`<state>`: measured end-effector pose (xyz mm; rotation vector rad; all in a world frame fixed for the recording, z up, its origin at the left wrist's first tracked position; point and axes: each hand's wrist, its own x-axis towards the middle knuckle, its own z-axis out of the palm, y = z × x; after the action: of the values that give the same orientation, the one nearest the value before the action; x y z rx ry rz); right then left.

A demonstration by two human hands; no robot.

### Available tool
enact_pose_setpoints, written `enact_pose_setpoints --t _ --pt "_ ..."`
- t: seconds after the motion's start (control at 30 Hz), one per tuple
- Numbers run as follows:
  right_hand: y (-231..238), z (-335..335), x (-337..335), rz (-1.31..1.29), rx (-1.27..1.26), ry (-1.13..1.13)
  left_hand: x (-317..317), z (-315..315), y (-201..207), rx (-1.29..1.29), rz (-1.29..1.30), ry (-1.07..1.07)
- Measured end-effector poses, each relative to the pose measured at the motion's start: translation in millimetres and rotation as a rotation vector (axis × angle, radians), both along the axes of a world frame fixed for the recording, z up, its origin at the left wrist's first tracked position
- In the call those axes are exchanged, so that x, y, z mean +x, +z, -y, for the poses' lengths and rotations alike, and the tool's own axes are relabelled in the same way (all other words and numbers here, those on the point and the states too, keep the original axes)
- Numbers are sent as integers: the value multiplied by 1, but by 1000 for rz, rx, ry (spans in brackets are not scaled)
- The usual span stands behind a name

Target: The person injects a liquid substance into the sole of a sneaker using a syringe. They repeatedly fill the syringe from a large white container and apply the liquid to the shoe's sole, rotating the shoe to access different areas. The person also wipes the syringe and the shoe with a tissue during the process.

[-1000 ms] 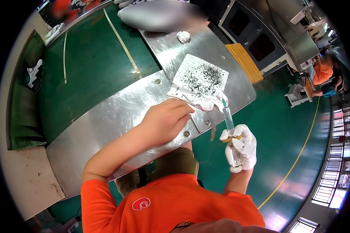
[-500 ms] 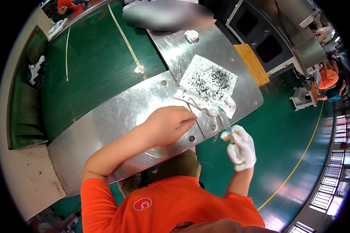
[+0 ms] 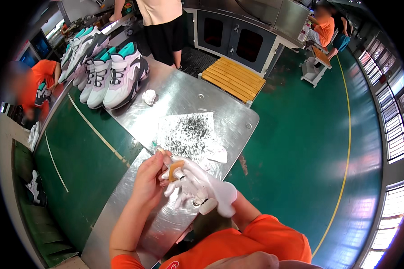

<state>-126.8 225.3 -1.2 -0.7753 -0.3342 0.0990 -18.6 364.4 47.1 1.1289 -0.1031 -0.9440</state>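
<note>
A syringe with a clear barrel, green tip (image 3: 155,144), tan finger flange (image 3: 176,171) and pale plunger end (image 3: 207,205) slants across the front of the metal table. My bare left hand (image 3: 151,172) is closed round the barrel's front, thumb and fingers pinching behind the tip. My right hand (image 3: 195,177), in a white glove, holds the rear, with the plunger across its palm; some gloved fingers are slightly blurred. Just beyond both hands lies a white cloth (image 3: 186,134) speckled with black smears, its near edge crumpled. My right hand partly covers that edge.
Several white-and-lilac sneakers (image 3: 116,80) stand at the table's far left, beside a crumpled white wad (image 3: 149,97). A wooden slatted platform (image 3: 233,80) adjoins the far edge. One person (image 3: 161,27) stands beyond the table; another (image 3: 42,78) is at the left.
The view has swung round. My left hand, empty before, has taken hold of the syringe's front. My right hand has brought the syringe from the table's right edge over the table.
</note>
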Motion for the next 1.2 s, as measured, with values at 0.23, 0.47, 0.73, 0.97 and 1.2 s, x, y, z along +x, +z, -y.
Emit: enact_pose_setpoints --t 0.23,0.47,0.73,0.97,1.2 --pt "9 -3 5 169 -157 -178 17 2 -8 -30 140 -75" --pt "-3 -12 -8 -9 -356 -254 44 -4 -3 165 269 -492" --pt "-6 10 -41 21 -857 -372 246 -26 -10 220 9 381" --pt "35 20 -44 -125 -1127 -177 272 9 -56 325 345 615" --pt "32 16 -54 -11 -1100 -268 211 -48 61 750 1581 864"
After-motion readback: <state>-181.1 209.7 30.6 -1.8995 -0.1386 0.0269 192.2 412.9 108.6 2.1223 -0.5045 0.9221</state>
